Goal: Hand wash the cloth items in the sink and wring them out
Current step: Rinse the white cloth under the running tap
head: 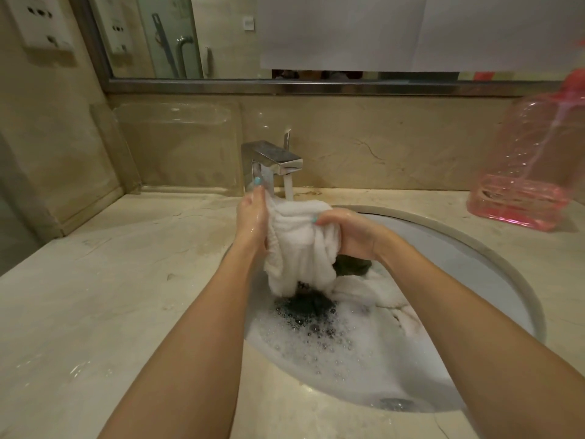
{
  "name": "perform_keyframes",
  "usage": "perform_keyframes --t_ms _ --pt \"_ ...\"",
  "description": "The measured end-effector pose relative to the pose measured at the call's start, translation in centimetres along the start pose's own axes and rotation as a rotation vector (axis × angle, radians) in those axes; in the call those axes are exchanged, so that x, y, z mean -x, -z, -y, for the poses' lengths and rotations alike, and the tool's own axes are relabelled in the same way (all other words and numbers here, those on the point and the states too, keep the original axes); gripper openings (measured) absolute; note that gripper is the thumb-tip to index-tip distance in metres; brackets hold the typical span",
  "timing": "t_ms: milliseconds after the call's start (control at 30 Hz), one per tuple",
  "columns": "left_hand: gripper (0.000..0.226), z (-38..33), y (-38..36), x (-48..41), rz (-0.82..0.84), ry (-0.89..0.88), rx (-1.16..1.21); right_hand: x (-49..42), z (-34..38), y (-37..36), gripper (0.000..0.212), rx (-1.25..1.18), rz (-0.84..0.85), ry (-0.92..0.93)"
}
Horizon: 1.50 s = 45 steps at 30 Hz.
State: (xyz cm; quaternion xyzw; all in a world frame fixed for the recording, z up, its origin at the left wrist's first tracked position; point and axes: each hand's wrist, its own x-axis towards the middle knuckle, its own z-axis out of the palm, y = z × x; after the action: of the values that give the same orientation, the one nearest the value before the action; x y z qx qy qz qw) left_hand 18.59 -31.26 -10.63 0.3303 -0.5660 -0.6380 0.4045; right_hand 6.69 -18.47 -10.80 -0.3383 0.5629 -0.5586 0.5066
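— Forearms point(190, 343) first, bare and wet, reaching over the counter's point(110, 296) near edge toward the sink point(519, 280). What do the hands hold?

— One white cloth point(300, 248), bunched between them above the sink's back edge. Right hand point(345, 231) has fingers and thumb curled tight round its right end. Left hand point(251, 217) grips the left end, one finger with a teal nail pointing up; its other fingers are hidden behind the fabric.

— Is the tap running?

— Yes. Water point(288, 186) falls from the faucet point(272, 156) at the counter's back edge onto the cloth's top. The cloth's lower end hangs down toward the suds point(316, 343).

— Anything else in the sink?

— A dark cloth point(308, 302) lies in the foam just under the hanging end, another dark piece point(353, 267) shows below the right wrist, and a second white cloth point(380, 299) lies soaked to their right. The drain point(392, 403) shows near the sink's front rim.

— And on the counter?

— A pink jug point(531, 172) stands at the back right, well apart from the hands. A clear stand point(177, 147) sits at the back left corner, below the mirror point(221, 36).
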Motion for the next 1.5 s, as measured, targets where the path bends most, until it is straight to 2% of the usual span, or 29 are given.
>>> perform_keyframes --t_ms 67,100,167,200,233,333,433,500,600,700,767,800,867,933,1000,1067,1133,1200,1267,1333,1433,1500 --pt "0.045 0.0 -0.1 0.4 0.077 -0.094 -0.143 0.3 0.4 0.0 0.046 -0.053 -0.045 0.034" --pt "0.056 0.3 -0.2 0.5 0.130 -0.122 -0.205 0.5 0.5 0.0 0.046 -0.075 -0.065 0.052" --pt "0.097 0.5 -0.3 1.1 0.280 -0.078 -0.280 0.5 0.8 -0.1 0.045 -0.130 -0.119 0.093" --pt "0.109 0.6 -0.3 1.2 0.365 -0.028 -0.309 0.5 0.9 -0.1 0.047 -0.162 -0.144 0.120" --pt "0.109 0.8 -0.2 1.1 0.449 0.010 -0.334 0.4 0.9 0.0 0.049 -0.198 -0.176 0.148" --pt "0.064 1.1 0.3 0.8 0.621 0.073 -0.300 0.4 1.2 0.2 0.041 -0.276 -0.243 0.237" --pt "0.058 1.4 1.0 0.1 0.565 0.118 -0.281 0.2 1.5 0.3 0.034 -0.219 -0.302 0.293" --pt "0.049 1.6 1.1 -0.1 0.492 0.105 -0.274 -0.1 1.5 0.0 0.042 -0.006 -0.387 0.283" --pt "0.033 1.5 -0.1 -0.1 0.323 -0.016 -0.200 -0.5 0.7 -1.7 0.041 0.284 -0.510 0.267" --pt "0.023 1.5 -1.2 -0.7 0.117 -0.015 -0.108 -0.6 0.1 -4.4 0.042 0.455 -0.480 0.285" --pt "0.020 1.7 -1.5 -0.7 0.048 -0.032 -0.195 -0.7 -0.2 -6.2 0.043 0.511 -0.430 0.308" --pt "0.023 2.0 -1.7 -0.6 0.051 -0.034 -0.245 -1.0 -0.2 -6.6 0.047 0.524 -0.465 0.322" --pt "0.027 2.3 -2.8 0.5 0.078 -0.020 -0.252 -1.6 0.3 -6.8 0.052 0.495 -0.661 0.327" --pt "0.029 2.0 -4.5 3.0 0.105 -0.063 -0.283 -2.1 1.0 -5.6 0.054 0.353 -0.909 0.267" --pt "0.034 1.7 -5.8 5.4 0.136 -0.102 -0.239 -1.7 1.2 -4.6 0.053 0.234 -1.017 0.221" --pt "0.035 2.5 -6.4 3.2 0.070 -0.154 -0.187 -0.6 1.2 -5.3 0.050 0.189 -0.976 0.278" --pt "0.036 4.1 -6.1 -0.2 0.046 -0.095 -0.156 0.4 1.1 -7.3 0.049 0.140 -0.846 0.410" --pt "0.034 4.1 -4.5 -2.2 -0.008 -0.053 -0.162 0.5 0.6 -9.4 0.050 0.239 -0.757 0.481" --pt "0.037 2.2 -2.2 -0.9 -0.071 -0.030 -0.182 -0.5 0.1 -10.0 0.050 0.335 -0.719 0.466" --pt "0.039 0.5 -0.4 0.2 -0.113 -0.041 -0.132 -1.0 -0.1 -10.4 0.048 0.318 -0.691 0.418" --pt "0.041 0.8 -1.3 0.2 -0.078 -0.036 -0.105 -1.1 0.0 -10.5 0.047 0.330 -0.708 0.383" --pt "0.038 0.9 -2.4 1.2 -0.019 -0.044 -0.091 -1.1 0.4 -9.2 0.048 0.344 -0.815 0.373"
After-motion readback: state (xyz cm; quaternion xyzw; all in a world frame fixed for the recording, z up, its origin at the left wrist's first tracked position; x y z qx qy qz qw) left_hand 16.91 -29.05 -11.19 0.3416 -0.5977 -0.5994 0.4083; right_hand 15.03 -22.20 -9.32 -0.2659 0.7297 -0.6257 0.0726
